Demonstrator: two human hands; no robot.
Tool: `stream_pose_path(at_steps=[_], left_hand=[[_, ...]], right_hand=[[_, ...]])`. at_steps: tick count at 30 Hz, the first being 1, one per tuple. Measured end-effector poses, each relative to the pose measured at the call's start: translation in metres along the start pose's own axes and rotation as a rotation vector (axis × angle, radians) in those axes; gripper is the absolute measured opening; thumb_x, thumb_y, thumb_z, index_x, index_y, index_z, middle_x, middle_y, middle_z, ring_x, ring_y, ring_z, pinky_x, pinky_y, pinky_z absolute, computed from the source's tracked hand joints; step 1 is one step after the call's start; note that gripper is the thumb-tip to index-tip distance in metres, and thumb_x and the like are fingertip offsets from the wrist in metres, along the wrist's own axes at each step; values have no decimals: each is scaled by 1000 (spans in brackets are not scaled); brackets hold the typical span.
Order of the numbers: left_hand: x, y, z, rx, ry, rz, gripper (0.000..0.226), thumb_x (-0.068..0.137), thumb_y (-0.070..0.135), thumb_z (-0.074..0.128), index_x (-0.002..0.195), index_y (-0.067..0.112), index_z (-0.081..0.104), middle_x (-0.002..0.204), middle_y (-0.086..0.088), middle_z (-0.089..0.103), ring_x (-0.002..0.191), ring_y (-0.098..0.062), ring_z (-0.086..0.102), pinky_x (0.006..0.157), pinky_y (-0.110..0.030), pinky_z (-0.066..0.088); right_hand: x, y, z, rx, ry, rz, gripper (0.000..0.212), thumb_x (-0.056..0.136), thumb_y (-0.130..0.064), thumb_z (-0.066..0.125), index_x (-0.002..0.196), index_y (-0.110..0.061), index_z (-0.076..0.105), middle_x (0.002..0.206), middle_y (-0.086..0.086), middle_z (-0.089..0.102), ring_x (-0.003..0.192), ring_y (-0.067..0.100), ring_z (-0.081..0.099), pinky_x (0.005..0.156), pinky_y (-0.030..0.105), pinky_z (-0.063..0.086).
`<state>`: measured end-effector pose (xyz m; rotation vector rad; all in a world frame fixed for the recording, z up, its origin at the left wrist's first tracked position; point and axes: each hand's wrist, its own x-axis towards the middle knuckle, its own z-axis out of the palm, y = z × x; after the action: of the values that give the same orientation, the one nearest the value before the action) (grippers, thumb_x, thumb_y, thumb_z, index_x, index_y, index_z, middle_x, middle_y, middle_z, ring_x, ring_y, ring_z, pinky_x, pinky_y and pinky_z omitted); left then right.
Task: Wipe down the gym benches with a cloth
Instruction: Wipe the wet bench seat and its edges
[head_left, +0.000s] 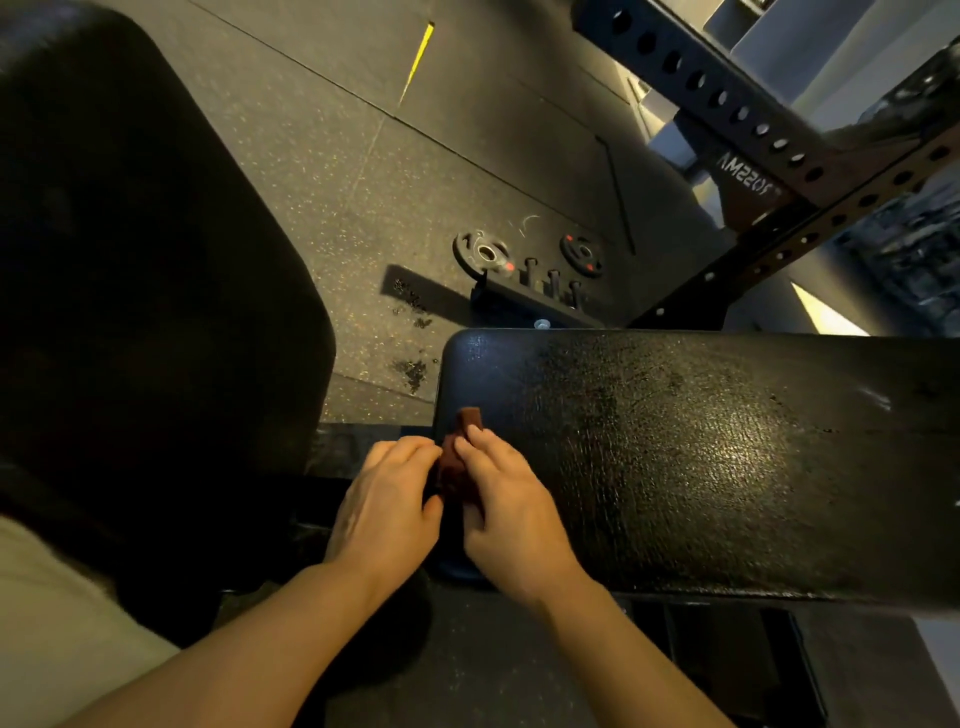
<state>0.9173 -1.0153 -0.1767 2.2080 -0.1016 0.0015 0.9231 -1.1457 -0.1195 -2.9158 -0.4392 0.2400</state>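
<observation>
A black padded gym bench (701, 457) runs across the right half of the view, its cracked vinyl shining under the light. At the bench's left end, a small folded dark red cloth (460, 457) sticks up between my two hands. My left hand (387, 506) grips the cloth's left side with curled fingers. My right hand (506, 512) pinches its right side, fingertips on the cloth's top edge. Most of the cloth is hidden between the hands. A second large black pad (145, 291) fills the left of the view.
Two small weight plates (480, 253) and a black pegged bracket (540, 299) lie on the speckled rubber floor beyond the bench. A perforated black rack frame (779, 140) rises at the upper right. Dark crumbs (413, 369) dot the floor by the bench end.
</observation>
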Motion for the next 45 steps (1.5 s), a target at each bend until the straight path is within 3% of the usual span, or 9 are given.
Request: stream_pose_path(at_steps=[5, 11, 18, 21, 25, 30, 35, 40, 45], left_hand=[[0, 1, -2, -9, 3, 18, 49, 88, 24, 66, 134, 24, 51, 136, 12, 47, 129, -8, 36, 104, -21, 33], [1, -1, -1, 17, -18, 20, 50, 83, 17, 69, 130, 20, 55, 131, 6, 53, 123, -14, 44, 103, -24, 35], [1, -3, 1, 24, -13, 19, 51, 86, 22, 68, 134, 23, 51, 134, 10, 50, 124, -11, 42, 103, -24, 36], [-2, -2, 0, 50, -28, 27, 53, 85, 22, 69, 135, 24, 51, 134, 10, 50, 124, -11, 41, 103, -25, 36], [-6, 5, 0, 99, -51, 91, 55, 86, 29, 68, 138, 26, 49, 140, 12, 45, 131, -8, 35, 106, -23, 32], [-2, 44, 2, 133, -167, 289, 48, 74, 17, 76, 121, 19, 65, 133, 2, 54, 126, -19, 46, 107, -29, 35], [15, 110, 17, 143, -263, 509, 49, 91, 29, 62, 137, 29, 49, 147, 12, 35, 137, -7, 24, 112, -22, 23], [29, 167, 31, 188, -396, 696, 46, 92, 36, 58, 136, 35, 44, 148, 18, 30, 137, 0, 20, 111, -16, 18], [49, 204, 45, 221, -452, 832, 58, 89, 45, 60, 142, 39, 36, 148, 22, 26, 136, 2, 22, 107, -13, 17]], right_hand=[[10, 22, -18, -37, 345, 182, 66, 75, 2, 66, 138, -6, 49, 145, 13, 44, 136, 31, 38, 113, 32, 26], [-7, 15, -6, -179, 38, -162, 53, 72, -14, 65, 125, -11, 63, 139, 10, 53, 126, 35, 48, 104, 46, 45], [0, 22, -16, -212, 211, 34, 37, 79, -23, 61, 115, -17, 67, 134, 4, 56, 115, 32, 49, 90, 45, 49], [-11, 14, -12, -294, 49, -165, 47, 69, -17, 62, 116, -14, 67, 132, 6, 58, 109, 34, 54, 83, 43, 54], [-15, 29, -33, -331, 187, 176, 54, 75, -14, 67, 128, -13, 59, 146, 10, 44, 121, 35, 45, 95, 44, 47], [-78, 35, -32, -405, 84, -57, 76, 43, -24, 83, 117, -20, 68, 132, 7, 59, 104, 30, 63, 66, 35, 55], [-104, 94, -86, -355, 365, 457, 71, 49, -2, 81, 118, -10, 68, 131, 18, 59, 103, 41, 56, 80, 47, 55], [-131, 106, -93, -457, 257, 307, 86, 27, -31, 88, 111, -24, 71, 125, 2, 64, 104, 26, 61, 65, 34, 56], [-140, 135, -114, -314, 507, 603, 64, 58, -29, 83, 119, -22, 68, 133, 5, 59, 109, 28, 55, 84, 38, 54]])
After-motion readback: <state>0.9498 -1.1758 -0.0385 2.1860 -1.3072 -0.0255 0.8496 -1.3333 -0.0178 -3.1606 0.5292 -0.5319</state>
